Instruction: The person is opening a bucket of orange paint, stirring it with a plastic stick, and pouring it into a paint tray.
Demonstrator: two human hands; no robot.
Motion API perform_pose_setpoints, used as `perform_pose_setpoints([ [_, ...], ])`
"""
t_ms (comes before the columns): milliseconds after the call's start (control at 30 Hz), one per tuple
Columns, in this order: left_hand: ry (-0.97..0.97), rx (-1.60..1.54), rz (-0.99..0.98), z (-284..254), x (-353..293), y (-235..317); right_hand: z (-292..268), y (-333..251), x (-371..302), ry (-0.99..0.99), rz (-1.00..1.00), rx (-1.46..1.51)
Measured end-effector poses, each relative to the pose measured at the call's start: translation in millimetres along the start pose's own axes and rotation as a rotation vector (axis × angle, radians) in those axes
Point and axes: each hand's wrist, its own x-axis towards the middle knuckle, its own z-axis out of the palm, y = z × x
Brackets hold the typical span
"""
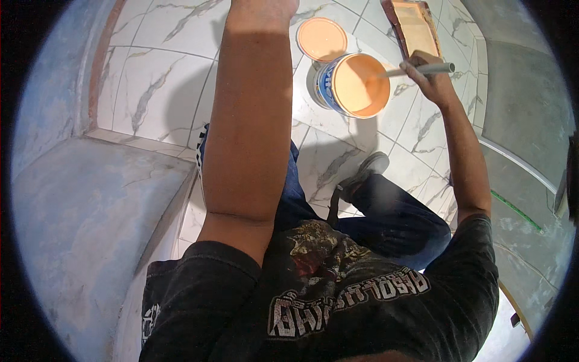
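Note:
My right hand (427, 77) is wrapped round a pale grey-green stick (443, 68), perhaps a tube. The stick's far end reaches into an open bucket (329, 87) of peach paint (359, 84). The bucket stands on the tiled floor with its mouth toward me, a blue and white label on its side. Beyond it lies a round lid (321, 39), smeared with the same peach colour. My left arm stretches straight ahead, and my left hand (264, 5) is cut off by the upper edge, so its fingers are hidden.
A dark red-brown tray (417, 30) coated with peach paint lies at the far right. White marble-patterned tiles (160, 78) cover the floor. A blue-grey ledge (96, 211) borders the left, and a grey wall (525, 96) the right. My shod foot (368, 168) is near the bucket.

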Motion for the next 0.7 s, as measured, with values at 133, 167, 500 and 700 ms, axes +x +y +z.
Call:
perform_pose_setpoints([
  [133, -0.332, -0.464, -0.384, -8.9, 4.7, 12.2, 26.2, -13.0, 12.7, 0.139, -0.204, 0.14],
  [167, -0.168, -0.227, -0.187, -4.8, 3.8, 2.7, 32.1, -16.8, 6.5, 0.065, -0.236, 0.158],
  [500, -0.138, -0.048, -0.023, -7.1, 1.4, -2.2, 0.2, 5.8, 4.9, 0.126, 0.004, 0.036],
  [700, -0.024, 0.015, -0.04, 4.7, 0.4, -22.0, 36.9, -21.3, -16.1, 0.007, -0.258, 0.205],
])
